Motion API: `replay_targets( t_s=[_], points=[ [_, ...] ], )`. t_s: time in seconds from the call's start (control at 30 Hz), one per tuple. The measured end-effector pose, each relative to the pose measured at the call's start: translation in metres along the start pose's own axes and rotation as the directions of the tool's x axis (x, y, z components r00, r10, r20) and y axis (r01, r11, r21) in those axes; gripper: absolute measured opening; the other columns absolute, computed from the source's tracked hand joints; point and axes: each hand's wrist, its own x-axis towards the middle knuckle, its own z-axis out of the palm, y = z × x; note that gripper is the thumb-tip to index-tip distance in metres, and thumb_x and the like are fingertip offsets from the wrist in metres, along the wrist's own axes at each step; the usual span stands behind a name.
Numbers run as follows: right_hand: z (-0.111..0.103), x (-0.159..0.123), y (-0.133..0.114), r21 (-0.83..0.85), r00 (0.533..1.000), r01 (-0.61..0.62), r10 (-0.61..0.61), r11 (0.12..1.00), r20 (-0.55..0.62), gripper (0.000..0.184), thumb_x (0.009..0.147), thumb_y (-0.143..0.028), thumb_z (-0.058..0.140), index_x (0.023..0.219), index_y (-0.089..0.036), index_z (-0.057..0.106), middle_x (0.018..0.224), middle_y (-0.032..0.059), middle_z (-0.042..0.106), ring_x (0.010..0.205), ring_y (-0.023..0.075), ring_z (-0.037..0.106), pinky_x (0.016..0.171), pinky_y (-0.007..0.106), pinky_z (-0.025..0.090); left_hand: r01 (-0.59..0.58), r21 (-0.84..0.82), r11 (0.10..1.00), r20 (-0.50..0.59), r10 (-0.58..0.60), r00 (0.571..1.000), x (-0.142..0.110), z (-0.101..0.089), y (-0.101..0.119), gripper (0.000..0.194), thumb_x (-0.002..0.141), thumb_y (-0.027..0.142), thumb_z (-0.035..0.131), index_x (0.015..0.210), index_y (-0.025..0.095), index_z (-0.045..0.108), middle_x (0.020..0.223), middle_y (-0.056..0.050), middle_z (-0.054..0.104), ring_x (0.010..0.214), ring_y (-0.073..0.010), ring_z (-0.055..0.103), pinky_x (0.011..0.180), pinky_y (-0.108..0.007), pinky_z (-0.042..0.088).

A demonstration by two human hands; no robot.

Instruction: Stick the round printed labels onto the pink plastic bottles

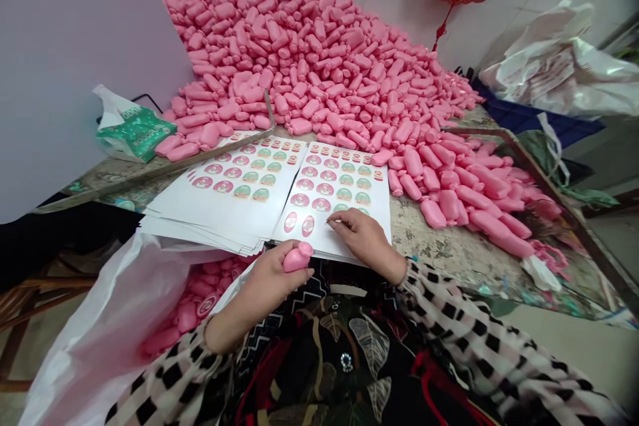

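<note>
My left hand (279,273) is wrapped round a small pink plastic bottle (298,257), its narrow neck end showing above the fingers. Just over the right-hand sticker sheet (319,180) is my right hand (357,233), fingers curled together near the lower stickers. Whatever lies between those fingertips is too small to make out. The sheet carries rows of pink oval, green and small red stickers (378,176). A second stack of sticker sheets (200,203) lies to its left, with bare patches at its left side.
A large heap of pink bottles (309,60) covers the back of the worn table (414,233) and spreads right. A white sack (114,299) holding labelled pink bottles hangs open at lower left. A green tissue pack (134,133), metal strip (200,156) and blue bin (544,116) are around.
</note>
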Motion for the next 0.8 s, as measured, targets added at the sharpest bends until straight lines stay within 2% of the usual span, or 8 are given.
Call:
replay_targets(
  t_s=[0.07, 0.1, 0.17, 0.23, 0.3, 0.43, 0.8],
  points=[
    [0.005, 0.004, -0.004, -0.156, 0.999, 0.012, -0.018, 0.988, -0.040, 0.024, 0.091, -0.033, 0.042, 0.102, -0.026, 0.062, 0.098, 0.0018, 0.061, 0.091, 0.0150, 0.055, 0.078, 0.026, 0.038, -0.086, 0.302, 0.949, -0.131, 0.130, 0.983, 0.003, 0.001, -0.003, 0.017, 0.081, 0.034, 0.053, 0.088, 0.020, 0.056, 0.082, -0.001, 0.060, 0.078, -0.0166, 0.058, 0.071, -0.032, 0.046],
    [0.008, 0.006, -0.006, -0.215, 0.998, 0.023, -0.034, 0.976, -0.048, 0.024, 0.092, -0.033, 0.041, 0.102, -0.026, 0.061, 0.098, 0.0020, 0.060, 0.090, 0.0147, 0.055, 0.076, 0.025, 0.038, -0.121, 0.427, 0.896, -0.147, 0.201, 0.969, 0.006, 0.002, -0.005, 0.019, 0.084, 0.036, 0.048, 0.088, 0.020, 0.056, 0.088, -0.003, 0.061, 0.084, -0.0184, 0.058, 0.076, -0.034, 0.046],
    [0.012, 0.007, -0.011, -0.315, 0.997, 0.032, -0.052, 0.949, -0.055, 0.026, 0.093, -0.033, 0.037, 0.103, -0.025, 0.060, 0.097, 0.0030, 0.059, 0.089, 0.0149, 0.055, 0.074, 0.025, 0.037, -0.193, 0.598, 0.778, -0.108, 0.316, 0.943, 0.010, 0.004, -0.009, 0.024, 0.088, 0.035, 0.042, 0.098, 0.020, 0.057, 0.110, -0.008, 0.059, 0.104, -0.0216, 0.055, 0.087, -0.037, 0.044],
    [0.016, 0.008, -0.014, -0.390, 0.998, 0.022, -0.045, 0.921, -0.050, 0.027, 0.094, -0.034, 0.035, 0.103, -0.025, 0.059, 0.096, 0.0039, 0.058, 0.088, 0.0156, 0.055, 0.070, 0.025, 0.037, -0.235, 0.697, 0.677, -0.047, 0.371, 0.928, 0.014, 0.007, -0.015, 0.030, 0.089, 0.031, 0.042, 0.115, 0.021, 0.054, 0.134, -0.011, 0.045, 0.122, -0.0241, 0.044, 0.094, -0.038, 0.042],
    [0.018, 0.009, -0.015, -0.440, 0.999, 0.014, -0.035, 0.898, -0.039, 0.029, 0.094, -0.036, 0.033, 0.103, -0.024, 0.058, 0.096, 0.0046, 0.058, 0.086, 0.0162, 0.056, 0.067, 0.026, 0.036, -0.226, 0.759, 0.611, -0.015, 0.363, 0.932, 0.016, 0.009, -0.020, 0.039, 0.089, 0.028, 0.044, 0.127, 0.024, 0.046, 0.146, -0.012, 0.029, 0.126, -0.0264, 0.040, 0.094, -0.038, 0.042],
    [0.021, 0.010, -0.014, -0.481, 0.998, 0.033, -0.053, 0.876, -0.028, 0.031, 0.095, -0.036, 0.031, 0.103, -0.024, 0.058, 0.097, 0.0047, 0.057, 0.083, 0.0161, 0.056, 0.064, 0.026, 0.036, -0.192, 0.812, 0.551, 0.019, 0.303, 0.953, 0.016, 0.013, -0.027, 0.043, 0.089, 0.027, 0.045, 0.132, 0.030, 0.042, 0.150, -0.012, 0.017, 0.113, -0.0273, 0.054, 0.087, -0.039, 0.046],
    [0.018, 0.011, -0.015, -0.504, 0.996, 0.089, -0.091, 0.859, 0.020, 0.031, 0.095, -0.037, 0.032, 0.099, -0.025, 0.060, 0.092, 0.0034, 0.057, 0.081, 0.0159, 0.056, 0.059, 0.026, 0.034, -0.181, 0.836, 0.517, -0.008, 0.342, 0.940, 0.014, 0.018, -0.038, 0.050, 0.089, 0.022, 0.043, 0.137, 0.034, 0.035, 0.153, -0.009, 0.008, 0.107, -0.0230, 0.057, 0.086, -0.036, 0.046]
  ],
)
